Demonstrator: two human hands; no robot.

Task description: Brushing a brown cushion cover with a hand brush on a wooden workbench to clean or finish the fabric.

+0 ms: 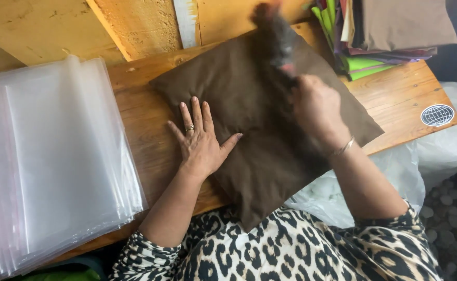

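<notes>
We see a square brown fabric cushion (259,125) lying turned like a diamond at the centre of the frame on the worn wooden surface (145,117), its lower corner hanging over the near edge toward the leopard-print blouse (280,250). Our left hand (200,140) lies flat on the cushion's left edge, fingers (194,112) spread, palm down, half on cloth and half on wood. Our right hand (317,106), right of centre, is closed around the handle of a dark brush-like tool (275,34) that reaches toward the top of the frame; the tool is blurred, so we cannot tell its exact kind

We judge the cushion light, soft and yielding: it would dent under a press and sag if lifted by one corner. The cloth looks matt rather than slippery. Two opposite edges, or a flat palm on top as now, seem the best places to hold it

At the left of the frame lies a stack of clear plastic bags (56,156); at the upper right, a pile of folded coloured fabrics (384,31); at the lower right, a white plastic sack (436,151)
</notes>
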